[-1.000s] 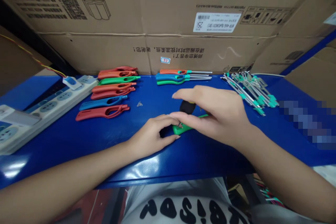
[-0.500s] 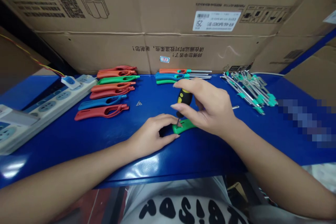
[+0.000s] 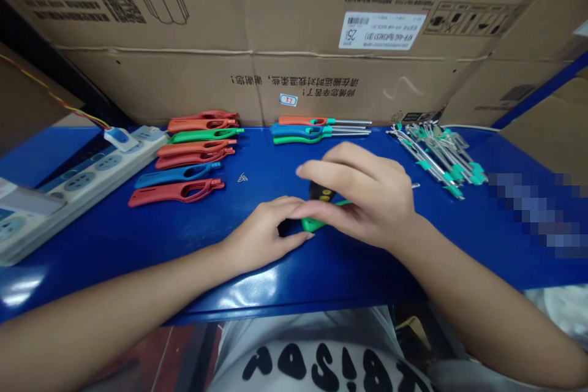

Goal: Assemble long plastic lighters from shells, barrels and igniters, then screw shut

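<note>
My left hand [image 3: 264,234] rests on the blue table and pinches the end of a green lighter [image 3: 311,224] between thumb and fingers. Over it, my right hand [image 3: 367,193] is closed around the black and yellow handle of a screwdriver [image 3: 321,192]. The screwdriver's tip is hidden behind my fingers at the lighter's near end. Most of the green body lies under my right hand, and a bit of metal rod [image 3: 415,185] shows past it. A small heap of screws [image 3: 242,177] lies to the left.
Red, orange, green and blue lighter shells [image 3: 179,191] lie in a column at left. Lighters with metal rods [image 3: 303,132] lie at the back. A pile of rods with teal parts [image 3: 441,156] is at right. A power strip [image 3: 108,165] runs along the left; cardboard [image 3: 294,30] stands behind.
My right hand has turned and lowered around the screwdriver, now covering its shaft and tip. My left hand stays on the green lighter. The view has shifted slightly.
</note>
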Motion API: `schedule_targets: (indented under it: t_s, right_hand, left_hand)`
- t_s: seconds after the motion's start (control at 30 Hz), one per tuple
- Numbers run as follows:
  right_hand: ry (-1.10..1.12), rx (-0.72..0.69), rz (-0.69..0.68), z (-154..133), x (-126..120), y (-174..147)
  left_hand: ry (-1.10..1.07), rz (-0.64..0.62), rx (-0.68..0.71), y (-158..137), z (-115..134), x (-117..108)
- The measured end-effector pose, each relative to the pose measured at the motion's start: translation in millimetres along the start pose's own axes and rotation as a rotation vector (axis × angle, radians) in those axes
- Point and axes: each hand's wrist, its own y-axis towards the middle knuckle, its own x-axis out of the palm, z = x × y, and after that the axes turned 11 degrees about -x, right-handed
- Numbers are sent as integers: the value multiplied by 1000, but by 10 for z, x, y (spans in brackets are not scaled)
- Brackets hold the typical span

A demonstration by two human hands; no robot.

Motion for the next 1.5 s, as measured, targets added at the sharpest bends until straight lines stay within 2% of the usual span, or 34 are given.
schedule_targets:
  t_s: [0.13, 0.2, 0.27, 0.33, 0.43, 0.5, 0.57, 0.67, 0.83, 0.93, 1.0, 1.07, 1.17, 1.4, 1.5]
  right_hand:
    - [272, 177, -24, 7, -12, 15]
    - [375, 223, -11, 25, 8, 20]
    - [339, 222, 50, 41, 45, 13]
    - [199, 191, 124, 44, 83, -6]
    - [33, 153, 117, 17, 105, -30]
    - [82, 161, 55, -8, 89, -28]
    - [228, 198, 10, -26, 63, -9]
    - [346, 220, 22, -27, 34, 25]
    - [111, 122, 149, 6, 30, 17]
    - [20, 96, 131, 11, 26, -12]
    - [122, 150, 83, 12, 16, -20]
    - [314, 227, 29, 18, 3, -18]
    - [466, 246, 29, 35, -18, 3]
    - [72, 51, 129, 17, -4, 41]
    - [-73, 11, 100, 12, 24, -10]
  left_hand:
    - [6, -28, -23, 5, 27, -18]
    - [9, -25, -24, 4, 31, -21]
    - [12, -18, -15, 2, 26, -19]
    - [16, -12, -9, 1, 21, -13]
    - [13, -18, -12, 6, 26, -11]
    - [5, -27, -18, 11, 39, -15]
    - [3, -33, -27, 13, 50, -21]
    - [13, -22, -27, 11, 50, -24]
    - [17, -15, -22, 7, 30, -14]
    - [12, -15, -24, 11, 37, -16]
    - [8, -27, -29, 14, 48, -22]
    - [11, -35, -33, 15, 57, -28]
    - [20, -26, -29, 13, 57, -28]
    - [28, 5, -26, -2, 9, 10]
    - [42, 28, -16, -2, 7, 14]
